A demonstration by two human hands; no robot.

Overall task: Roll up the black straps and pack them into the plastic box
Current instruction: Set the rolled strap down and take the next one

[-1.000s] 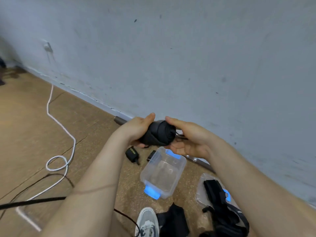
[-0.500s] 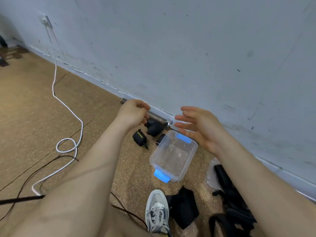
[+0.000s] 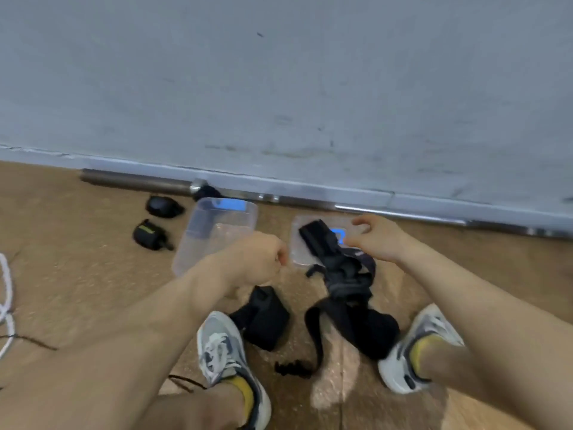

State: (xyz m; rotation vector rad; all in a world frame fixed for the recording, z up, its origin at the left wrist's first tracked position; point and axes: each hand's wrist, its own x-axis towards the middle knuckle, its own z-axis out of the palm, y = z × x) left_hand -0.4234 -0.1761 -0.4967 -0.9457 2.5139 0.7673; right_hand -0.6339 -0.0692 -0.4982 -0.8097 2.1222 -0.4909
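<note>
The clear plastic box [image 3: 198,243] with a blue latch stands open on the floor; I see no strap inside it. Two rolled black straps [image 3: 164,206] [image 3: 148,235] lie left of it, and a third dark roll [image 3: 207,191] sits behind it by the bar. A tangle of loose black straps [image 3: 344,274] runs from the clear lid [image 3: 297,252] toward my feet. A folded black piece [image 3: 263,318] lies between my shoes. My left hand [image 3: 257,262] is curled in a fist over the box's near corner, holding nothing. My right hand [image 3: 375,240] hovers over the tangle with fingers loosely spread.
A metal bar [image 3: 130,180] lies along the foot of the grey wall. A white cable [image 3: 6,293] loops at the left edge, with a thin black cord [image 3: 31,341] near it. My two shoes [image 3: 223,349] [image 3: 418,346] flank the strap pile.
The rolled strap I held in both hands now lies on the floor left of the box. Both hands have let go and moved right, toward the loose straps.
</note>
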